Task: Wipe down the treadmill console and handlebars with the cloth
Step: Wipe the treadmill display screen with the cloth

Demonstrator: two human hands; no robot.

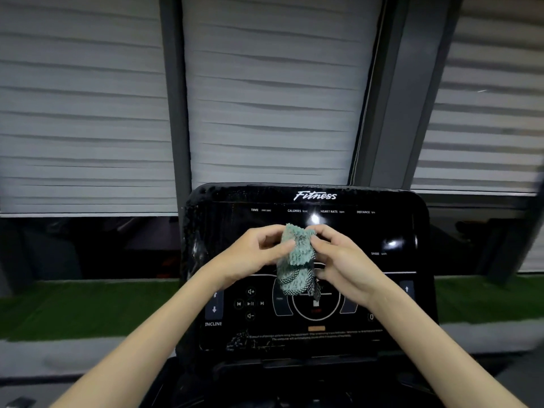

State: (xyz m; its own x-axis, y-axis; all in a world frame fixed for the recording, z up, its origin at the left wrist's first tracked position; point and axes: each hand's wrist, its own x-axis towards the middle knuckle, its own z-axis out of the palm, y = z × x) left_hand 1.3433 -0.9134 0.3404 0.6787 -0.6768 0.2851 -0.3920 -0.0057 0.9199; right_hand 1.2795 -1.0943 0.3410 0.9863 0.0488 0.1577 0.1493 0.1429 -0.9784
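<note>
A black glossy treadmill console (368, 231) fills the lower middle of the view, with "Fitness" printed along its top and button icons lower down. In front of its screen hangs a small teal cloth (295, 260), bunched and drooping. My left hand (253, 254) pinches the cloth's upper left side. My right hand (338, 257) pinches its upper right side. Both hands hover just above the console face; the cloth's lower end dangles over the central dial. The handlebars are not visible.
Grey slatted blinds (88, 113) and dark window frames (173, 98) rise behind the console. A strip of green turf (73, 304) runs along the floor on both sides. Wet smears mark the console's left edge (197, 245).
</note>
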